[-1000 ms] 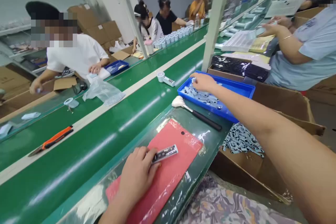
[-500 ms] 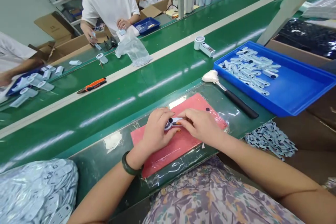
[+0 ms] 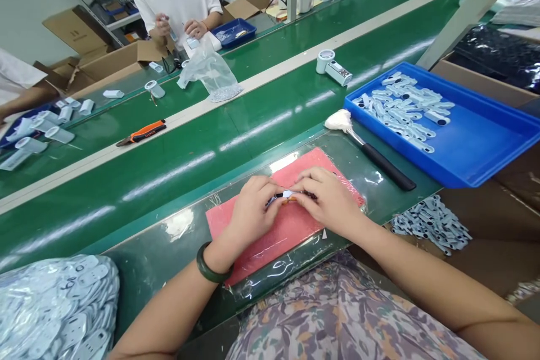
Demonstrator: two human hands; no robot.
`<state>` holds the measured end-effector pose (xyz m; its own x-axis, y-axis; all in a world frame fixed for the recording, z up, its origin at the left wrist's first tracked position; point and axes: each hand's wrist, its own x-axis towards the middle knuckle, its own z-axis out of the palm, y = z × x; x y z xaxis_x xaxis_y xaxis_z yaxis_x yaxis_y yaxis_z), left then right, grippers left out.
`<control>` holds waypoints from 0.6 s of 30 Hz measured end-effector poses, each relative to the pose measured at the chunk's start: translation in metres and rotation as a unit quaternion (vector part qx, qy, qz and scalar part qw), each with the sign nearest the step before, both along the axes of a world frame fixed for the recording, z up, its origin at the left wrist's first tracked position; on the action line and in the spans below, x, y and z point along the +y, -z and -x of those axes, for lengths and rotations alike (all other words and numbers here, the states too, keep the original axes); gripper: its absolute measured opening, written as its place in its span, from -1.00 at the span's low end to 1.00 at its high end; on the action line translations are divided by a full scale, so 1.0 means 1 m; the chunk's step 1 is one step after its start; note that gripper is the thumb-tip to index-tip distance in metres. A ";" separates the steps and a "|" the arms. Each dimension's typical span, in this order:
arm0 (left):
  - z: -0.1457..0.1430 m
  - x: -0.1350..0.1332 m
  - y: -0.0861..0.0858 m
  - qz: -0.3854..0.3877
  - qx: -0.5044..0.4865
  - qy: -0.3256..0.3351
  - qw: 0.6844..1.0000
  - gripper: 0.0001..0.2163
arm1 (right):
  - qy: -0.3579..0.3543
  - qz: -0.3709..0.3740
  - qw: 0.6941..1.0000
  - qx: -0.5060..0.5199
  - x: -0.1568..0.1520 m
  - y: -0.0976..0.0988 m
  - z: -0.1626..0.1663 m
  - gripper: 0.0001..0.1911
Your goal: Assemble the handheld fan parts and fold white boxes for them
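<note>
Left hand [image 3: 253, 215], right hand [image 3: 331, 202]: both pinching a small part [image 3: 287, 194]
Hidden: mostly covered; I can't make out its shape
Under: red mat [image 3: 297, 226]
Room: blue tray [image 3: 405, 164] well right

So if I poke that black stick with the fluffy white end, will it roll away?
Maybe a little! The black handle looks round and smooth, so it could roll on the shiny clear plastic sheet. The fluffy white tip looks soft and light, so it might squash and slow the rolling. The handle lies very straight, so it's probably stiff, not floppy.
</note>
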<state>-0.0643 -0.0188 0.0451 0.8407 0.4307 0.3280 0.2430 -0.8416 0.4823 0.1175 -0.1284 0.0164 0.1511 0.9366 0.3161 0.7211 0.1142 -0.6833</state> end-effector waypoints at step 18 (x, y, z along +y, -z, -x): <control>0.014 -0.039 0.002 -0.063 0.092 -0.017 0.994 -0.83 | -0.103 0.070 0.991 -0.043 -0.018 0.010 0.000 -0.61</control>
